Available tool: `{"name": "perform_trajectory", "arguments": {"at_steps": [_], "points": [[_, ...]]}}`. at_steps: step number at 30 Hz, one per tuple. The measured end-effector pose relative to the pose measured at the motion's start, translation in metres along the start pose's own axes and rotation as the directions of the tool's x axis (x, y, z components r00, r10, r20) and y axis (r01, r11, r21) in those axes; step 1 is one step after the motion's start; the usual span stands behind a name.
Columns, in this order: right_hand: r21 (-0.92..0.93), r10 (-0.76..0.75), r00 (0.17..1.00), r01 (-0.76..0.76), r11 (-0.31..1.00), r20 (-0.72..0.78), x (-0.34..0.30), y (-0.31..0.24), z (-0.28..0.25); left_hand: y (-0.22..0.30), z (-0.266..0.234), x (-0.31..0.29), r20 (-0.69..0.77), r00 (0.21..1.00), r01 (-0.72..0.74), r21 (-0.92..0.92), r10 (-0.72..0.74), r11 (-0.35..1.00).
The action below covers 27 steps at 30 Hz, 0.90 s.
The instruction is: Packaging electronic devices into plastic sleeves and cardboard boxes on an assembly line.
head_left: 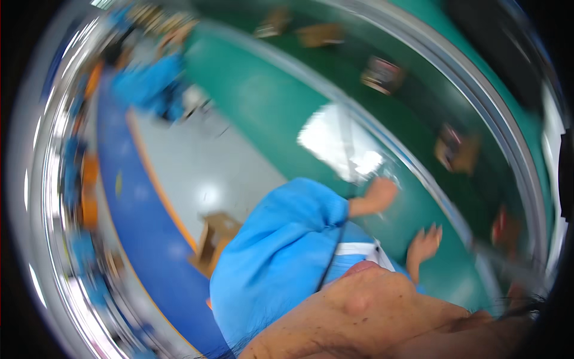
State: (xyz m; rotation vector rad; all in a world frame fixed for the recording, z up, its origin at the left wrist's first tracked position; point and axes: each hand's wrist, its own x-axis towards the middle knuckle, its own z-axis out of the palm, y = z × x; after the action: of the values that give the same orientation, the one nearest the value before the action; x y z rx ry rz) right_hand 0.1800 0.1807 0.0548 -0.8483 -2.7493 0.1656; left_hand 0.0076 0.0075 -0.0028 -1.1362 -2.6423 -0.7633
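My left hand [380, 195], coming out of a blue sleeve [281, 233], is over the green tabletop [251, 90]. It is beside a shiny white sheet or bag [329, 140] with clear, crinkled film [388, 172] at its near end. Motion blurs its fingers, so whether they grip the film cannot be told. Farther right, my right hand [424, 244] is above the same tabletop with its fingers apart and nothing in them.
Beyond a metal rail [412, 170], a dark green belt carries blurred packages [382, 75] and brown cardboard pieces [320, 35]. A co-worker in blue [152, 87] is at the far left. An open cardboard box [218, 236] is left of my sleeve, near a blue floor strip [140, 209].
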Motion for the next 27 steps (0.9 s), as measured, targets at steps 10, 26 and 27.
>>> {"name": "perform_trajectory", "arguments": {"at_steps": [10, 26, 27], "points": [[0.151, 0.309, 0.856, -0.270, 0.951, -0.415, 0.113, 0.194, 0.038, 0.014, 0.001, 0.008, 0.060, 0.992, -0.109, -0.101, 0.115, 0.989], [0.236, 0.816, 0.488, -0.792, 0.564, -0.310, 0.225, 0.353, 0.069, 0.030, 0.006, 0.018, 0.158, 0.983, -0.095, 0.001, 0.094, 0.995], [0.659, 0.862, 0.473, -0.592, 0.465, -0.183, 0.228, 0.322, 0.069, 0.028, 0.006, 0.015, 0.143, 0.986, -0.092, 0.011, 0.090, 0.996]]}}
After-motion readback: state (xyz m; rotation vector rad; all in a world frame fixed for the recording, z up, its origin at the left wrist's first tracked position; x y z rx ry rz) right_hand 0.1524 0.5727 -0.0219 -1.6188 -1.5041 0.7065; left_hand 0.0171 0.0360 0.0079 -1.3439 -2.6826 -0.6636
